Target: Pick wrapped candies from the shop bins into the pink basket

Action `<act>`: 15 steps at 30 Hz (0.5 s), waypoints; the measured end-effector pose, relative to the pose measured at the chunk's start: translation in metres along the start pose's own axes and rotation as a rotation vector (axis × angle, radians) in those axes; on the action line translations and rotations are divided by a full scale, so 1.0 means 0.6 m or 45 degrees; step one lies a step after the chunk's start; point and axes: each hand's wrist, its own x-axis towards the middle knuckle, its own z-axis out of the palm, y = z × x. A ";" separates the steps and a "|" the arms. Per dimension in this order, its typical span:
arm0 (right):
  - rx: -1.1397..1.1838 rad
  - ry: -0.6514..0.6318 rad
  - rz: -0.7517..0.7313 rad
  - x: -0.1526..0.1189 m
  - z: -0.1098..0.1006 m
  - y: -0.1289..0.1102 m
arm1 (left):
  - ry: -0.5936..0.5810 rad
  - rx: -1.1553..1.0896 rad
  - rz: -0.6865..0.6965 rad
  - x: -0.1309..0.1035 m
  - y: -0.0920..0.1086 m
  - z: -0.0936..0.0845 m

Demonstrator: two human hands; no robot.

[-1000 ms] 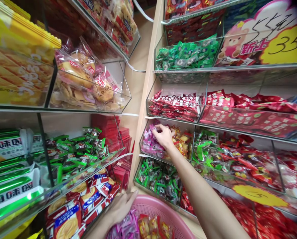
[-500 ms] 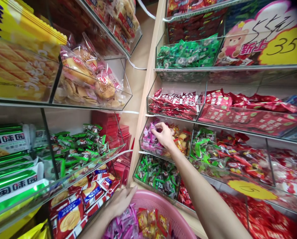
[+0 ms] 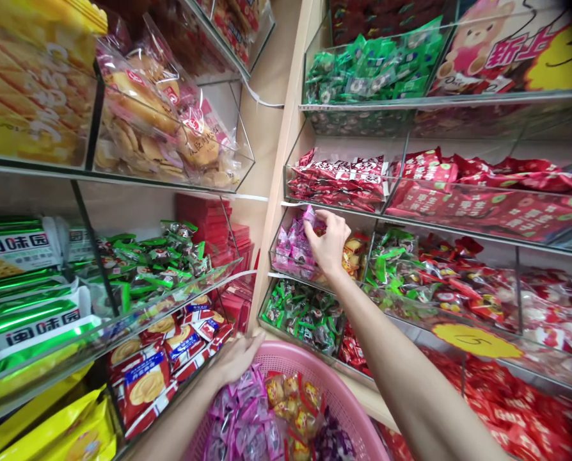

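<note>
My right hand (image 3: 331, 242) reaches into a clear shelf bin, thumb and fingers pinched on a purple-wrapped candy (image 3: 309, 214). More purple-wrapped candies (image 3: 290, 246) lie just below and left of it in the same bin. Gold-and-red packets (image 3: 353, 255) show behind my wrist. Low in the view, my left hand (image 3: 238, 358) rests on the rim of a pink plastic basket (image 3: 350, 400), gripping it at the left; its fingertips are partly hidden. Inside the basket are purple-wrapped candies (image 3: 247, 416), gold-and-red packets (image 3: 295, 403) and dark purple sweets (image 3: 334, 442).
A wooden post (image 3: 279, 160) separates two shelf units. Green-wrapped candies (image 3: 302, 320) fill the bin below my right hand. Red-and-white packets (image 3: 338, 179) lie above it. At left are biscuit packs (image 3: 144, 384) and green-wrapped sweets (image 3: 156, 262). A yellow price tag (image 3: 478, 339) hangs at right.
The view has tilted down, showing more of the basket. My right hand has risen slightly and shifted right within the bin, a purple-wrapped candy at its fingertips. My left hand stays at the rim.
</note>
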 end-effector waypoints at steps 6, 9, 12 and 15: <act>-0.014 -0.223 -0.178 -0.115 -0.076 -0.048 | -0.012 -0.022 0.015 0.000 -0.001 0.000; 0.093 -0.527 -0.324 -0.217 -0.109 -0.052 | -0.011 -0.064 0.017 0.000 -0.002 0.001; 0.196 -0.756 -0.278 -0.302 -0.122 -0.040 | -0.016 -0.083 -0.004 0.000 -0.003 0.002; 0.235 -0.873 0.026 -0.359 -0.115 -0.029 | -0.007 -0.071 -0.055 -0.001 0.001 0.000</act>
